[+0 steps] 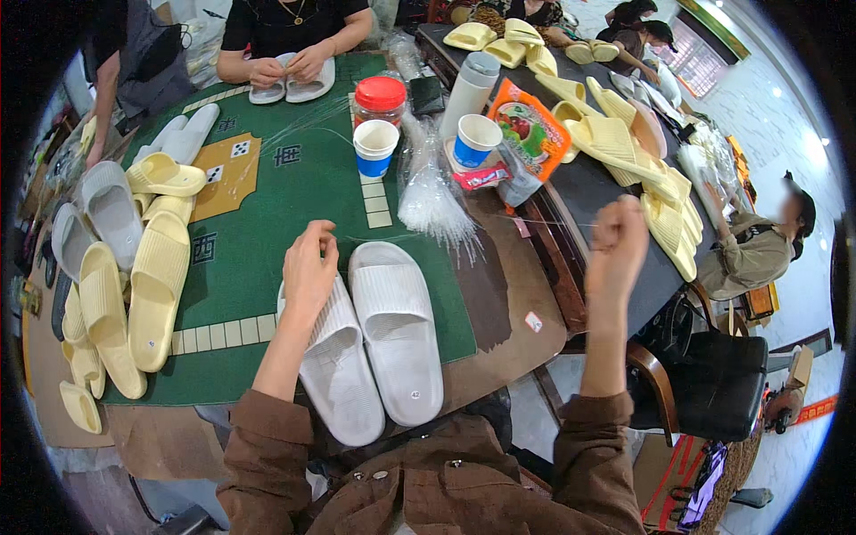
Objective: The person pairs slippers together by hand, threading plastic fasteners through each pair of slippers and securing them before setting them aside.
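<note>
A pair of light grey ridged slide slippers lies in front of me, toes away: the left slipper [343,392] and the right slipper [397,330]. My left hand [309,267] is over the left slipper's strap, fingers bent together and covering part of it. Whatever its fingertips hold is too small to make out. Off to the right, my right hand [618,236] is raised beside the dark table edge, its fingers pinched. A thin clear plastic strand reaches toward it from the left. Beyond the slippers lies a bundle of clear plastic strands [437,209].
Yellow slippers [159,290] and grey ones pile up at left. Paper cups [374,147], a red-lidded jar [380,96], a white bottle [470,89] and an orange bag [526,134] stand ahead. More yellow slippers [615,143] cover the dark table. Another person handles grey slippers [309,82] opposite.
</note>
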{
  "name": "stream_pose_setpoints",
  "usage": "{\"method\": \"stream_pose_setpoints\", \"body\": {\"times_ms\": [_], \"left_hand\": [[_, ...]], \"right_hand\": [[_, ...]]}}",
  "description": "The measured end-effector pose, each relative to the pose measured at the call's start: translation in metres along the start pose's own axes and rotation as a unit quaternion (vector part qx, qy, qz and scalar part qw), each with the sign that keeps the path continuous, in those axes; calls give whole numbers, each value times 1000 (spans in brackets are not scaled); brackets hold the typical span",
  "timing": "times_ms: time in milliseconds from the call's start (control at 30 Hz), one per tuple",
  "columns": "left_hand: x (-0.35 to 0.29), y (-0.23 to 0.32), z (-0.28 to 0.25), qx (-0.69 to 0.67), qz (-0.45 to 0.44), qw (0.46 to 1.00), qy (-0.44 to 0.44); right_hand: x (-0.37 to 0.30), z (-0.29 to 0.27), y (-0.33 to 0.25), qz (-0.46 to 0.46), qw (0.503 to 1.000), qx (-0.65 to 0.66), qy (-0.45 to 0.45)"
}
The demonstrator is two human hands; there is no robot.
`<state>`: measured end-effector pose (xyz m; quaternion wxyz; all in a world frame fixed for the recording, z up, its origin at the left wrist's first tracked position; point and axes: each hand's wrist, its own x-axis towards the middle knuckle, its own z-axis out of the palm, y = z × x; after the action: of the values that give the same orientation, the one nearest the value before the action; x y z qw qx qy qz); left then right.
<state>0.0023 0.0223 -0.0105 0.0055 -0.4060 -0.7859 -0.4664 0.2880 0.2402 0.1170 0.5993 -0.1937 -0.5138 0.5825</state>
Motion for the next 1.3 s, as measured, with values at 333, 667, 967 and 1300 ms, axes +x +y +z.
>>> {"method": "stream_pose_setpoints", "body": {"times_ms": [333, 667, 967, 1300], "left_hand": [[3, 6, 1, -12, -15, 995, -97], [1, 2, 0, -23, -29, 993, -111], [-1, 7, -4, -32, -38, 994, -96], [-7, 46, -38, -38, 74, 996, -14]], "right_hand": [[166, -137, -6, -73, 790, -608, 18], [193, -102, 13, 47, 689, -723, 19], [142, -104, -87, -11, 978, -177, 111], [13, -79, -148, 54, 987, -149, 11]]}}
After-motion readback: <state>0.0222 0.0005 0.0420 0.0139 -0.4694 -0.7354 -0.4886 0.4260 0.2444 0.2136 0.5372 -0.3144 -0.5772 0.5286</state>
